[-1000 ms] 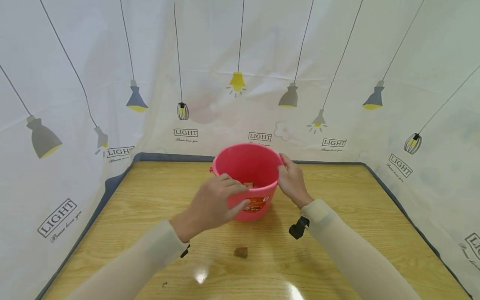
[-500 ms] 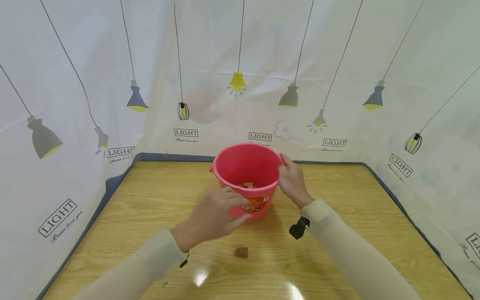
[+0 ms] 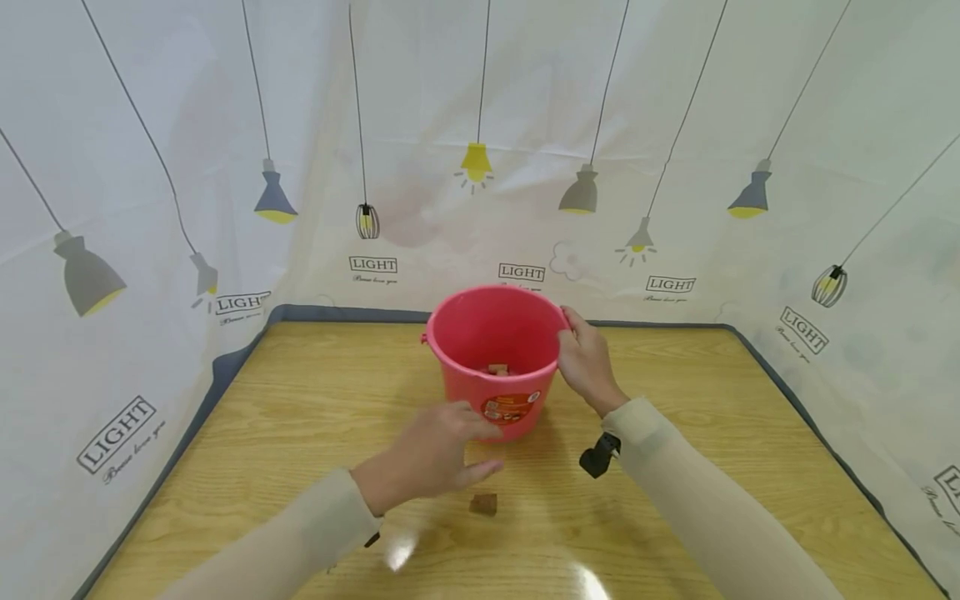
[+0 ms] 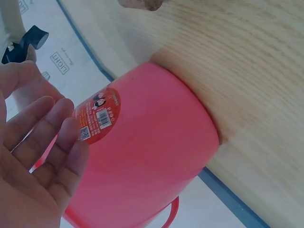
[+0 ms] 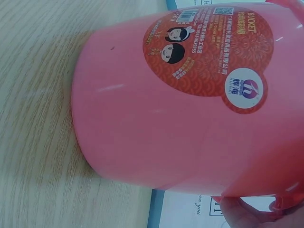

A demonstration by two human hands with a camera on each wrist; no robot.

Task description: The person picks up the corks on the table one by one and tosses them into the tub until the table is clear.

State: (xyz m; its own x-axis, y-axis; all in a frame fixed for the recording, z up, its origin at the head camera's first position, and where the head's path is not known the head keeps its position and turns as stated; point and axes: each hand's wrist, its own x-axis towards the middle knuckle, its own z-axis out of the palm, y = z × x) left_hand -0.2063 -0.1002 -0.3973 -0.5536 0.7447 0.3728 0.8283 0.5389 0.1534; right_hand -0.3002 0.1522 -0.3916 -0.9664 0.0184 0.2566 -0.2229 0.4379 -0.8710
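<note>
A pink plastic bucket (image 3: 465, 379) with a red label (image 3: 510, 407) stands upright on the table. My right hand (image 3: 590, 364) grips its right rim; in the right wrist view only a bit of that hand (image 5: 249, 214) shows at the lower edge. My left hand (image 3: 427, 457) hovers before the bucket with nothing in it, thumb and fingers spread apart; in the left wrist view its fingers are slightly bent. A small brown cork-like piece (image 3: 483, 503) lies on the table just below the left thumb. Inside the bucket are small brown pieces (image 3: 498, 368), partly hidden by the rim.
The wood-grain table (image 3: 315, 375) has a dark blue border (image 3: 345, 314). White cloth (image 3: 420, 100) printed with lamps hangs around its back and sides. A black wrist camera (image 3: 599, 455) sits below my right sleeve cuff.
My left hand has drawn back from the bucket's front rim and come down toward the cork-like piece. My right hand and the bucket have stayed in place.
</note>
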